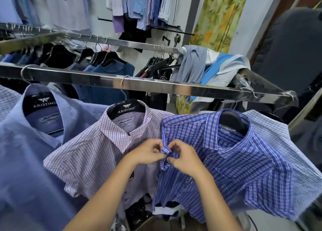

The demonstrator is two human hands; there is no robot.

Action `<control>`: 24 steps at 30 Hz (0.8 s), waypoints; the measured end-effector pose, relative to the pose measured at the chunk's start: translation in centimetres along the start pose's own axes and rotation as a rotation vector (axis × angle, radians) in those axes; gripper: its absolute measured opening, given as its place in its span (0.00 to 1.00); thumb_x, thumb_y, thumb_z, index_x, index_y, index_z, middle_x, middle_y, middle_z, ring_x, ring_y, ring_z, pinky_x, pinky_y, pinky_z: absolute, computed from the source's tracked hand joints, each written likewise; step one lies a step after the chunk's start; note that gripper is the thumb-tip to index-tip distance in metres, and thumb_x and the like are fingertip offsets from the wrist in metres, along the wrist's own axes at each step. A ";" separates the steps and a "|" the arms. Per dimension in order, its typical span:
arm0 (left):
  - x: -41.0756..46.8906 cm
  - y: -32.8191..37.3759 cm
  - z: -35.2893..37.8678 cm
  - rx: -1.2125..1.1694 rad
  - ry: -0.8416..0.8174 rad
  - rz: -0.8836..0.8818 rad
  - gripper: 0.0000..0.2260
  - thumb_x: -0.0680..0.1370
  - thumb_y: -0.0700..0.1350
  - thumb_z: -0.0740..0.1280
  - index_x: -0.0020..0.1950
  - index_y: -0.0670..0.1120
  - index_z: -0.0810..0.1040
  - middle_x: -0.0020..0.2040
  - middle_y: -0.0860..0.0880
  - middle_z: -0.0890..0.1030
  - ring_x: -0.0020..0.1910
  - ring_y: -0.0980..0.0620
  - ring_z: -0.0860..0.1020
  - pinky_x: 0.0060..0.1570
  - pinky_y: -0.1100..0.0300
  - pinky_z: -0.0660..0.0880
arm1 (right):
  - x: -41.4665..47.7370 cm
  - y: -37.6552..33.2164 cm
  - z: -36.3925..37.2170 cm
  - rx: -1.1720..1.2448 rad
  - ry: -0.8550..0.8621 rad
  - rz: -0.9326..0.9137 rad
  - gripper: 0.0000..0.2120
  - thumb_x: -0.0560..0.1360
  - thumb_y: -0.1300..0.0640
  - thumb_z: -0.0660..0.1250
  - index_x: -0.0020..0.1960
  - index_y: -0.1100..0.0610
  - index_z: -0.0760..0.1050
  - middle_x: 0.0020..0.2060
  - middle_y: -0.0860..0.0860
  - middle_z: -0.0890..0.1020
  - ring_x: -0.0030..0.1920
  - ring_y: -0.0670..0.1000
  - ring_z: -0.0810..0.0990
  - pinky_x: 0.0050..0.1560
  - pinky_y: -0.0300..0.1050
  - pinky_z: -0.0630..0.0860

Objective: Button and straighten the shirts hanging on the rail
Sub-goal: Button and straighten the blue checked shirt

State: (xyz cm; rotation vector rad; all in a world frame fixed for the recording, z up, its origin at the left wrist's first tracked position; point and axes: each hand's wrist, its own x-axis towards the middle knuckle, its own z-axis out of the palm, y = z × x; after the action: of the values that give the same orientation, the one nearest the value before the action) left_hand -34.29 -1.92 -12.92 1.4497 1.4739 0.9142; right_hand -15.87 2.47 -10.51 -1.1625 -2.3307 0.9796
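Rail point(156, 86), left to right: plain blue shirt point(34, 152), pink check shirt point(97, 152), blue check shirt point(235, 161) towards the right end. Left hand point(146, 154) and right hand point(184, 157) both pinch its bunched placket. Probably buttoning; next, ease the button through.

left hand point(145, 154) | right hand point(184, 158) — both pinch blue checked shirt point(244, 164) (front edge)

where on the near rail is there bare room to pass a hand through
Bare steel on the near rail between the pink check shirt's hook and the clear hangers at its right end; another stretch left of that hook. Crowded below: shirts overlap where the left hand and right hand pinch the blue check shirt.
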 end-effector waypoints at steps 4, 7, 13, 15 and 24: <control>-0.6 0.1 0.4 0.026 0.047 0.046 0.13 0.75 0.39 0.72 0.36 0.49 0.70 0.29 0.62 0.74 0.32 0.65 0.72 0.39 0.70 0.69 | 0.1 0.5 -0.2 0.065 -0.060 -0.002 0.15 0.74 0.60 0.72 0.45 0.42 0.70 0.62 0.40 0.79 0.62 0.45 0.79 0.63 0.52 0.76; -1.1 -0.1 0.6 0.058 0.086 0.093 0.15 0.76 0.41 0.71 0.34 0.51 0.68 0.29 0.60 0.71 0.31 0.61 0.69 0.36 0.65 0.67 | 0.3 0.4 -0.7 0.050 -0.104 0.005 0.12 0.74 0.56 0.72 0.42 0.43 0.71 0.55 0.40 0.82 0.54 0.57 0.82 0.58 0.58 0.77; -2.2 -0.2 1.3 -0.002 0.195 0.125 0.13 0.73 0.40 0.66 0.32 0.51 0.67 0.31 0.55 0.69 0.32 0.56 0.67 0.36 0.59 0.65 | -0.3 0.0 -0.5 0.096 0.065 0.009 0.13 0.69 0.62 0.76 0.40 0.52 0.72 0.35 0.47 0.76 0.33 0.43 0.72 0.39 0.36 0.71; -2.6 -0.2 1.5 -0.010 0.203 0.121 0.12 0.71 0.40 0.67 0.31 0.51 0.68 0.30 0.56 0.70 0.31 0.57 0.68 0.36 0.59 0.66 | -0.7 -0.2 0.2 0.099 0.104 0.027 0.13 0.69 0.66 0.73 0.41 0.53 0.71 0.33 0.47 0.74 0.30 0.41 0.68 0.35 0.33 0.69; -4.3 -0.2 0.8 -0.153 0.207 0.038 0.11 0.71 0.34 0.75 0.42 0.48 0.77 0.39 0.51 0.77 0.34 0.54 0.74 0.40 0.62 0.73 | -1.9 0.5 1.2 0.080 0.065 0.073 0.13 0.70 0.57 0.76 0.51 0.49 0.77 0.43 0.47 0.78 0.39 0.45 0.72 0.38 0.33 0.70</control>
State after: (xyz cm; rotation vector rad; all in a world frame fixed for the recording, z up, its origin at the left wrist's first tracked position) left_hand -33.79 -6.26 -13.09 1.3058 1.4935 1.2034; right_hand -15.18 0.65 -11.73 -1.2367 -2.1920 1.0341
